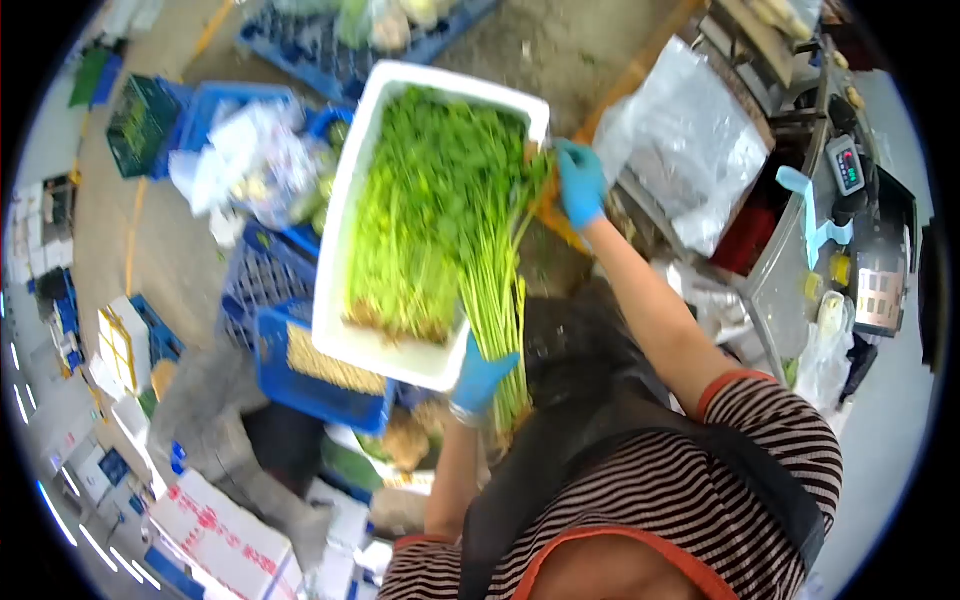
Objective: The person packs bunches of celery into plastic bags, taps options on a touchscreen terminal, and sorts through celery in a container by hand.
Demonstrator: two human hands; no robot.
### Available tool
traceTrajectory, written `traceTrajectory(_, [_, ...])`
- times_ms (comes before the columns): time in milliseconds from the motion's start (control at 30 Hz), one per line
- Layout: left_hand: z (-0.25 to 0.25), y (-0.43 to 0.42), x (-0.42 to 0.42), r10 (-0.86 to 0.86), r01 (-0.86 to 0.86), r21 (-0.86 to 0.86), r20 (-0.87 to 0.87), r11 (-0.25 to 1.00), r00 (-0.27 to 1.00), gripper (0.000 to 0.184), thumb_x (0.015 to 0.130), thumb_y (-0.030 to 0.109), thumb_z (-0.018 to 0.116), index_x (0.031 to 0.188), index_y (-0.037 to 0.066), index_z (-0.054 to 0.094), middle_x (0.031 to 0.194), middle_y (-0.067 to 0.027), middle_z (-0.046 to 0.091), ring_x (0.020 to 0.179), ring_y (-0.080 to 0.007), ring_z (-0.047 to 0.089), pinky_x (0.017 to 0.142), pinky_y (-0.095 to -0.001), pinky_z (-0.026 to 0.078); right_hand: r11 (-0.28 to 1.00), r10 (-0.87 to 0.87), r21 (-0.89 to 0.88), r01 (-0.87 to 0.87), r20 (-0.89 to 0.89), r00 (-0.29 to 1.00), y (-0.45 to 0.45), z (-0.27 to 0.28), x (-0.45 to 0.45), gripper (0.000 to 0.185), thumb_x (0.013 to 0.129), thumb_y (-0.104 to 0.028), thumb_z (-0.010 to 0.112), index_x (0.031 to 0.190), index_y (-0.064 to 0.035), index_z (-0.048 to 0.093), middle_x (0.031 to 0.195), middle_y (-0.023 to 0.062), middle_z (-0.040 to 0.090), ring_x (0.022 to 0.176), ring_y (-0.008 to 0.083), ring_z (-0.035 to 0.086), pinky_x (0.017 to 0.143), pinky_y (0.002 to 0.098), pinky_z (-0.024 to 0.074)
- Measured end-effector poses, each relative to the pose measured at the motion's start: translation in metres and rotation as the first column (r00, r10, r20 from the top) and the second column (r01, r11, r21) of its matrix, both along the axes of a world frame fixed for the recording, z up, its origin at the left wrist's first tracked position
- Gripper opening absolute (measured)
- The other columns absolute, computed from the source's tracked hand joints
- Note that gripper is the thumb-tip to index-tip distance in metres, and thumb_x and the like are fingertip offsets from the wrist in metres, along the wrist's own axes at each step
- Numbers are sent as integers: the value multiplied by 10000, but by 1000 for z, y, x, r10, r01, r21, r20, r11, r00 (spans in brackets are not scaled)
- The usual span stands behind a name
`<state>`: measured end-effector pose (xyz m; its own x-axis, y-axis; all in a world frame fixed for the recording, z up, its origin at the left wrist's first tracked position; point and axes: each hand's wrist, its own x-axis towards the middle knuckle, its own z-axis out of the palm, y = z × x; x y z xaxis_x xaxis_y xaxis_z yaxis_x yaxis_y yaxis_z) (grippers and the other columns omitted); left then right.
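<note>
A white foam box (335, 250) holds bunches of leafy celery (410, 230), leaves toward the far end and roots toward the near end. Along the box's right side lies another bunch of long-stemmed celery (492, 300), partly over the rim. My left hand (483, 378), in a blue glove, is closed around the lower stems of this bunch by the near right corner of the box. My right hand (580, 185), also gloved in blue, has its fingers closed at the leafy end of the same bunch, beside the far right corner. The fingertips are partly blurred.
Left of the box stand blue crates (265, 270) and plastic bags of vegetables (260, 160). A blue basket (270, 355) sits below the box's left edge. At right are a clear plastic sheet (690, 140) and a scale display (847, 165). A blue pallet (290, 45) lies beyond.
</note>
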<state>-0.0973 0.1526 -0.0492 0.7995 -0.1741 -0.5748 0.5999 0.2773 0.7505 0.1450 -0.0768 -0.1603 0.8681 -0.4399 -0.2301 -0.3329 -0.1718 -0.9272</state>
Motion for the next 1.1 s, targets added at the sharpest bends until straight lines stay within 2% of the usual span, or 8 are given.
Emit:
traceTrajectory(100, [-33,25,-7,-101,93,134,51,987,994,663,781,0,741,1360,10,418,1227,-79,586,1079,-187,581,922,-323,499,879,397,369,-303,-213,893,-34,-4,-85,559,925,-426,557,1300,-13,513,1087,168,647,846,295,635,796,461,501])
traceTrajectory(167, [-15,26,18,-151,148,74,33,986,988,680,782,17,757,1368,7,413,1244,-93,588,1110,-202,582,951,-340,491,399,892,916,-31,-380,246,-23,10,-149,958,848,-767,451,1461,-35,368,1354,242,522,1127,381,556,940,560,440])
traceTrajectory(267, [-7,23,42,-227,207,127,173,970,958,738,776,11,761,1406,9,377,1282,-105,573,1150,-207,568,979,-346,477,-73,866,991,114,6,500,57,39,-183,928,863,-761,385,1498,-86,334,1539,149,352,1379,308,379,1127,467,317])
traceTrajectory(433, [73,-3,73,-595,264,744,216,614,774,1075,775,284,749,1531,-20,48,1551,-336,139,1416,-437,263,1132,-477,302,-93,487,977,-192,213,847,79,100,-103,876,910,-702,358,1543,-108,233,1571,129,292,1406,307,342,1182,419,242])
traceTrajectory(600, [166,-93,89,-707,201,968,-37,150,706,1037,728,129,692,1548,50,62,1399,-316,378,935,-475,610,736,-496,534,-369,307,770,-520,629,714,21,162,-77,842,946,-602,462,1537,-55,216,1513,156,386,1347,275,432,1144,414,328])
traceTrajectory(800, [190,-132,134,-913,304,877,287,373,291,774,785,227,797,1439,22,436,1396,-230,499,1165,-310,606,952,-354,507,-193,229,848,-495,529,817,-96,170,-80,751,893,-380,666,1480,-23,364,1188,67,610,1007,170,607,910,374,511])
traceTrajectory(900, [204,-154,190,-566,418,441,285,794,774,373,901,52,658,1272,23,629,1196,-104,677,1056,-127,634,946,-265,489,77,123,883,-463,453,883,-176,184,-90,705,857,-354,706,1424,-33,436,1133,95,612,991,246,611,944,440,492])
traceTrajectory(1100, [-50,-257,304,-665,237,884,105,404,740,1250,621,498,859,1546,42,152,1530,-267,286,1381,-424,345,1113,-432,341,374,-169,868,-328,411,896,-297,162,-113,571,839,-243,755,1301,-7,517,948,78,656,925,230,636,996,485,476])
